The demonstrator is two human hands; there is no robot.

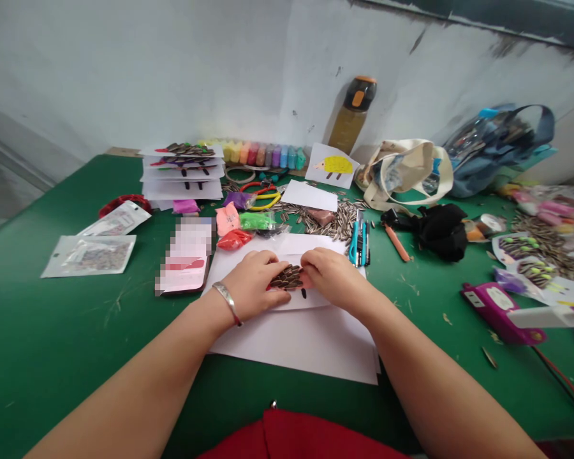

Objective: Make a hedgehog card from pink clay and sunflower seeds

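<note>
A small hedgehog-like figure of sunflower seeds (287, 278) set in clay lies on a white card (296, 302), with a dark seed leg below it. My left hand (249, 287) rests on the card, thumb and fingers apart around the figure's left end. At the other end, my right hand (332, 277) has its fingertips pinched together against the pink clay (306, 280); what lies between them is hidden. Under the card are larger white sheets (306, 344). Packets of red clay (234, 240) and green clay (257, 221) lie just beyond my left hand.
A phone (187, 255) lies left of the sheets. Loose sunflower seeds (339, 223) and a blue cutter (358, 239) are behind my right hand. Stacked cards (182, 172), a hedgehog picture (332, 166) and a bottle (351, 118) stand by the wall. A purple glue-gun-like tool (502, 312) is at right.
</note>
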